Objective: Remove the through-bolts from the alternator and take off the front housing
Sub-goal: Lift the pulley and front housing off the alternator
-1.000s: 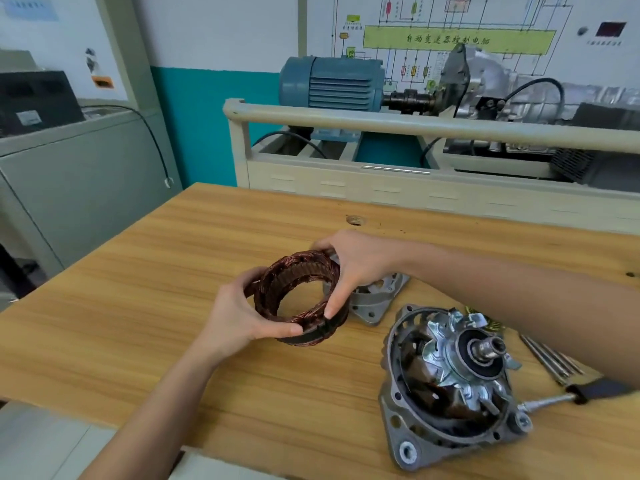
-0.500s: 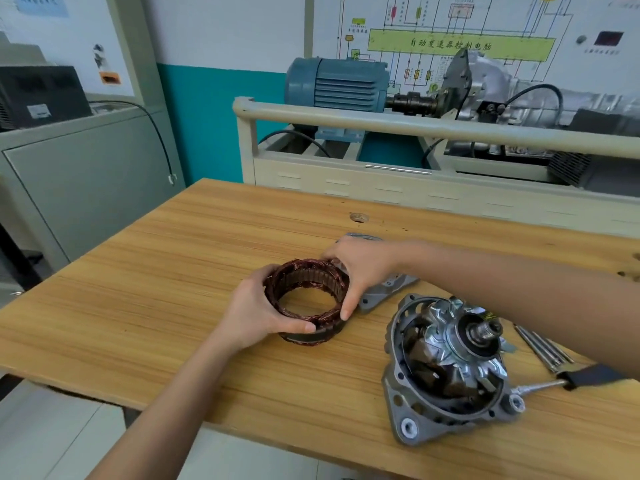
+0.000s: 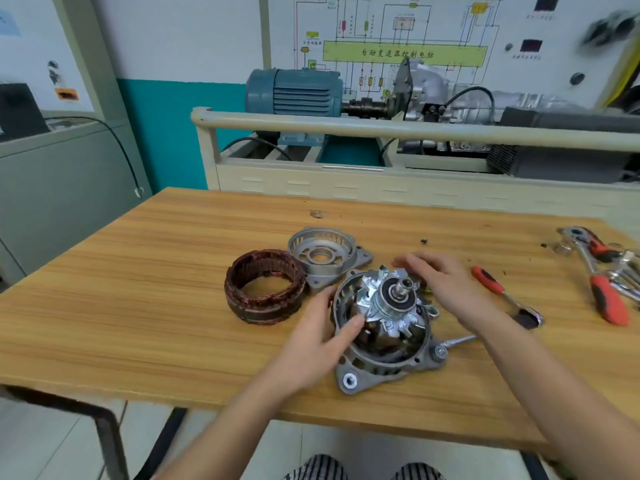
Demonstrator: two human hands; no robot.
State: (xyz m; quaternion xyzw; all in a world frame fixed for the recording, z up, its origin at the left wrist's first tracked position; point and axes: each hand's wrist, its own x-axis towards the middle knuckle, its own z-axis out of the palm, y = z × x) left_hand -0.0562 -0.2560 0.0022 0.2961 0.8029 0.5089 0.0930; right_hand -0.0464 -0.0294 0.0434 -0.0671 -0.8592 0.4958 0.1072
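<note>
Our forearms [image 3: 242, 420] are bare, with no sleeves in view. Our left hand [image 3: 311, 344] and right hand [image 3: 446, 289] wear nothing. Black-and-white striped trousers [image 3: 318, 467] cover our knees.

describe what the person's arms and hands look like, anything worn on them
Both arms are bare up to the frame edge: no sleeves, gloves, watch or rings show. The left hand and right hand are bare too, the right one slightly motion-blurred. Striped trousers show below the table.
</note>
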